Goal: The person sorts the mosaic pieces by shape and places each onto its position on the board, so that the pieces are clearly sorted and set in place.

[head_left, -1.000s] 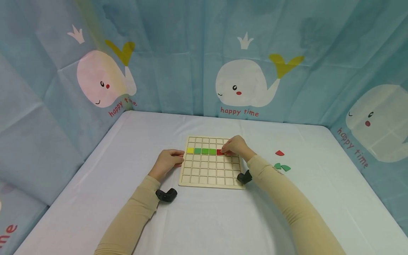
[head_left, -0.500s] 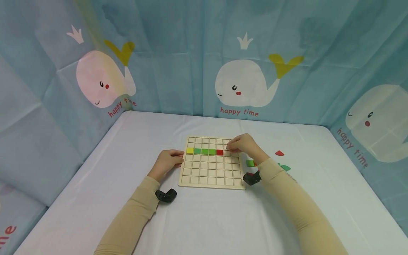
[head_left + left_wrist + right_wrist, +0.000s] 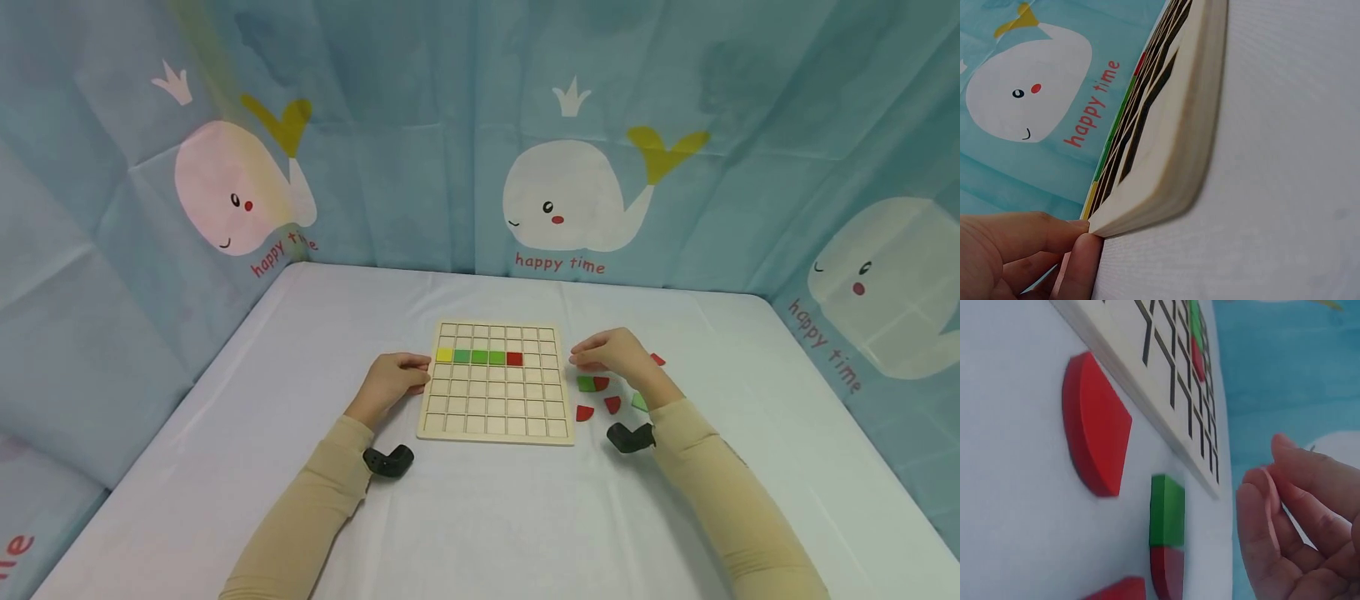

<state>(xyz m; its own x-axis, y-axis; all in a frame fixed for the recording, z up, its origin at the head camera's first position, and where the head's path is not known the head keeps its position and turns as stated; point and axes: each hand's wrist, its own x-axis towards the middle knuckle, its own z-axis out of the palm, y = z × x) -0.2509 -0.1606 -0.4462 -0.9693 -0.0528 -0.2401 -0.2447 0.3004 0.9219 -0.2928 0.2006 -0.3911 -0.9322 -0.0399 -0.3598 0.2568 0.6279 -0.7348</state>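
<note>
A square wooden grid board (image 3: 498,400) lies on the white table. One row holds coloured square tiles: a yellow tile (image 3: 445,355) at the left end, several green tiles (image 3: 479,357), then a red tile (image 3: 514,359). At the board's left edge, my left hand (image 3: 390,379) pinches the wooden rim between thumb and forefinger. My right hand (image 3: 618,358) is off the board's right side, thumb and fingers loosely bent with no piece showing between them. Below it lie a green-and-red piece (image 3: 592,383) and red rounded pieces (image 3: 1100,425).
A light green piece (image 3: 640,402) and another red piece (image 3: 657,360) are partly hidden by the right hand and wrist. Black wrist devices (image 3: 388,461) stick out from both sleeves. A blue whale-print curtain (image 3: 405,167) rises behind the table.
My right hand has left the red tile and moved right, off the board, uncovering the row's right cells and loose pieces on the table. The left hand stays at the left edge.
</note>
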